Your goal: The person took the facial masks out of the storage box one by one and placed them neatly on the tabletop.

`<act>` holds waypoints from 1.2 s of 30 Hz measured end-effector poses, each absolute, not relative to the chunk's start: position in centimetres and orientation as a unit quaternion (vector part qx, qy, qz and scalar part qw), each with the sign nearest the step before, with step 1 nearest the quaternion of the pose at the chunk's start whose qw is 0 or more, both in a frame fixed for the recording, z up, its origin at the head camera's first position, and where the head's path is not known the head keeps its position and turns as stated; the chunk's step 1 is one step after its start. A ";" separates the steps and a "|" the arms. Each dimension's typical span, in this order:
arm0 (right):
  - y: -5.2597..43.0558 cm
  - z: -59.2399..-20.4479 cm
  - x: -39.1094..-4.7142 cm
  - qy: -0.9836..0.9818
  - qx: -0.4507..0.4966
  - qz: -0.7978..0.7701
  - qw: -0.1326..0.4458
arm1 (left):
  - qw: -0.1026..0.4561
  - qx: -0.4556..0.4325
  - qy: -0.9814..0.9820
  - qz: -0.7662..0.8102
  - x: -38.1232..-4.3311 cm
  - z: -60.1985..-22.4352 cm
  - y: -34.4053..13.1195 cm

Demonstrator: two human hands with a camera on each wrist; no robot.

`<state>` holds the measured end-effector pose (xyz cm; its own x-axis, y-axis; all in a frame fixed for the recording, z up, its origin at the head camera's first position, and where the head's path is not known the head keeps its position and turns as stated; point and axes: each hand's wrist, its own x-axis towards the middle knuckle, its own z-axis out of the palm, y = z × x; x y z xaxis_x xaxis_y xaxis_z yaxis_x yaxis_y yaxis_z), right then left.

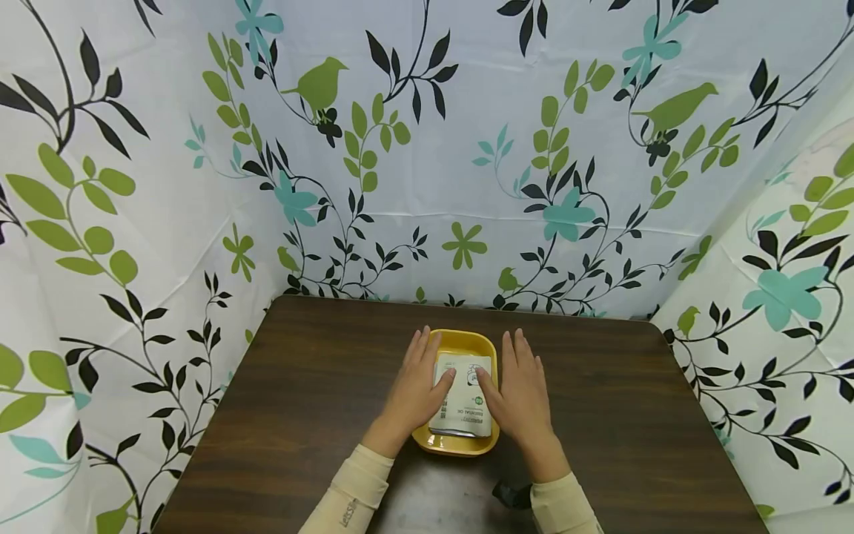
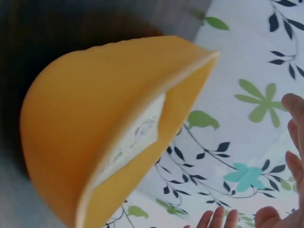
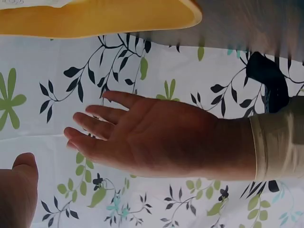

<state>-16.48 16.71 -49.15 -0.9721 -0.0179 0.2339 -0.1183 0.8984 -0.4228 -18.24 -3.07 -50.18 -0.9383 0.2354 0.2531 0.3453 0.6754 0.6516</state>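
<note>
A yellow tray with rounded corners stands on the table, with a pale flat packet lying in it; "ESSENTIAL OIL" is printed on the packet. My left hand is beside the tray's left side, fingers straight and pointing away from me. On the other side, my right hand has its fingers extended too. Both thumbs reach inward over the packet's edges; whether they touch it, I cannot tell. Neither hand grips anything. In the left wrist view the tray's wall looms close, the packet showing inside its rim.
The dark brown wooden table extends around the tray. Behind it and at both sides hangs a white cloth patterned with leaves, birds and flowers. A black object is beside the right sleeve's cuff.
</note>
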 end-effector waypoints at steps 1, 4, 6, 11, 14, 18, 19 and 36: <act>16.7 -49.3 -16.4 -0.966 0.034 0.229 0.115 | 0.066 -0.153 -0.904 -0.394 -18.3 -50.4 -2.9; 16.8 -50.1 -16.3 -0.959 0.032 0.252 0.124 | 0.042 -0.132 -0.875 -0.464 -18.4 -51.3 -2.4; 16.8 -50.8 -16.2 -0.954 0.035 0.269 0.126 | 0.033 -0.116 -0.856 -0.502 -18.5 -51.9 -2.0; 16.6 -52.4 -15.8 -0.939 0.042 0.317 0.127 | 0.006 -0.075 -0.822 -0.565 -18.8 -53.5 -1.3; 16.5 -53.6 -15.5 -0.931 0.043 0.339 0.129 | -0.011 -0.058 -0.798 -0.599 -18.9 -54.3 -1.0; 16.3 -55.4 -15.1 -0.921 0.045 0.369 0.119 | -0.025 -0.033 -0.773 -0.634 -19.2 -55.4 -0.6; 16.3 -55.8 -15.0 -0.917 0.044 0.379 0.116 | -0.028 -0.026 -0.770 -0.637 -19.3 -55.6 -0.5; 15.7 -60.8 -13.0 -0.864 -0.015 0.496 0.091 | -0.073 0.032 -0.794 -0.602 -20.1 -57.9 0.6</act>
